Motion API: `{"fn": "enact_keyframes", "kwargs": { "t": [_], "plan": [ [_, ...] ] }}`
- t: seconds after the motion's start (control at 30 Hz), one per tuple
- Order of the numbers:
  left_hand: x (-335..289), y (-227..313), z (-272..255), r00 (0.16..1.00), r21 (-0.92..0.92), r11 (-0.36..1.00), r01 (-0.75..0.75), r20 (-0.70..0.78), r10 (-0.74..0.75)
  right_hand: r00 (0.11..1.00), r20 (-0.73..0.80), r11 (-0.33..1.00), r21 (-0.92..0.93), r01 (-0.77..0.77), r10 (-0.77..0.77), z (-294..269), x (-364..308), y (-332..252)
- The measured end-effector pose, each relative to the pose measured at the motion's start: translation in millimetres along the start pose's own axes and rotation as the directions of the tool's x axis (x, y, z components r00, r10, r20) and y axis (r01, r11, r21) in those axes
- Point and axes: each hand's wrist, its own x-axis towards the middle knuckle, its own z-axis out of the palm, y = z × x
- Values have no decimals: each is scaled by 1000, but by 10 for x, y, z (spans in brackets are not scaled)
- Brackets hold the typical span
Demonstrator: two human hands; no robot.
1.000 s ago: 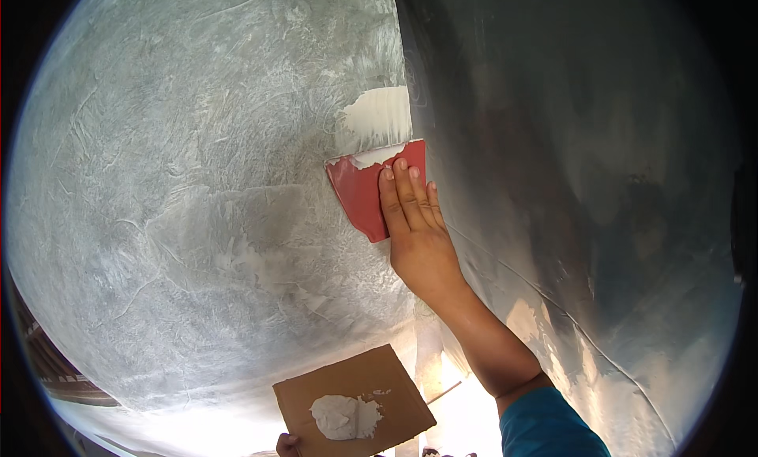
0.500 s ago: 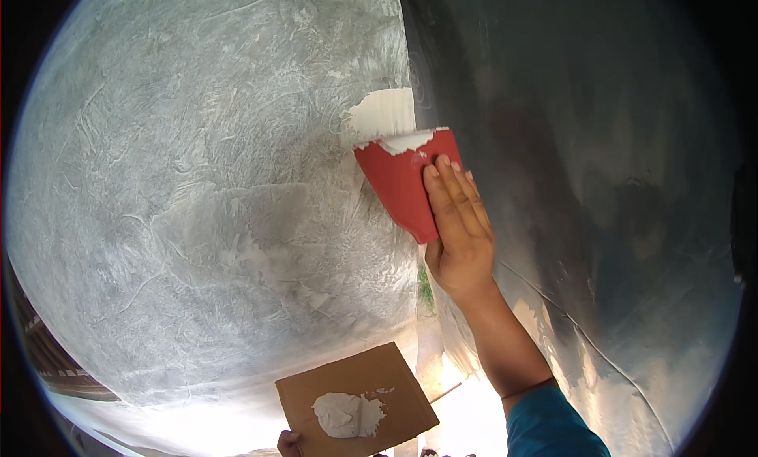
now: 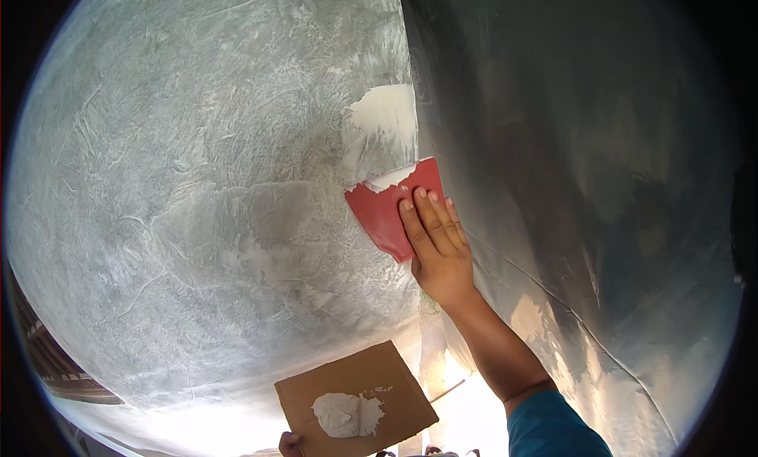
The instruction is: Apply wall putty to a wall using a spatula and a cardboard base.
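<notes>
Your right hand (image 3: 440, 248) lies flat against the grey plastered wall (image 3: 197, 180), its fingers (image 3: 430, 220) straight and pressed together on the lower right part of a red plastic scraper (image 3: 387, 208). You are not pinching the scraper; the fingers push its blade against the wall, with your thumb hidden beneath or beside it so that its hold cannot be told. The scraper sits tilted, its upper edge carrying a ragged strip of white putty (image 3: 391, 176), and it lies just beside the vertical corner where the lighter wall meets the darker, shaded wall (image 3: 584, 180) on the right. Directly above the scraper a patch of fresh white putty (image 3: 387, 109) is spread on the wall, close against that same corner. Your forearm runs up from the lower edge, ending in a blue sleeve (image 3: 549, 425). Your left hand (image 3: 290, 443) shows only as a few fingertips at the bottom edge, gripping the lower left corner of a brown cardboard sheet (image 3: 355, 398); how those fingers are set beneath it cannot be told. The cardboard is held roughly level, well below the scraper, and a lump of white putty (image 3: 347, 413) rests near its middle. The wall around the scraper is streaked with rough, swirled trowel marks.
</notes>
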Motion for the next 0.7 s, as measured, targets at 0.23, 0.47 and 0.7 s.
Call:
{"fn": "enact_keyframes", "kwargs": {
  "t": [0.23,0.47,0.7],
  "plan": [
    [3,-125,649,979,-134,984,120,179,-95,982,-186,1000,8,10,-9,-196,803,77],
    [15,-86,237,986,-115,990,81,153,-63,998,-53,998,-52,-23,20,-59,480,51],
    [-10,42,105,980,-133,990,38,196,-12,994,-106,999,-34,7,-10,-230,311,-30]
  ]
}}
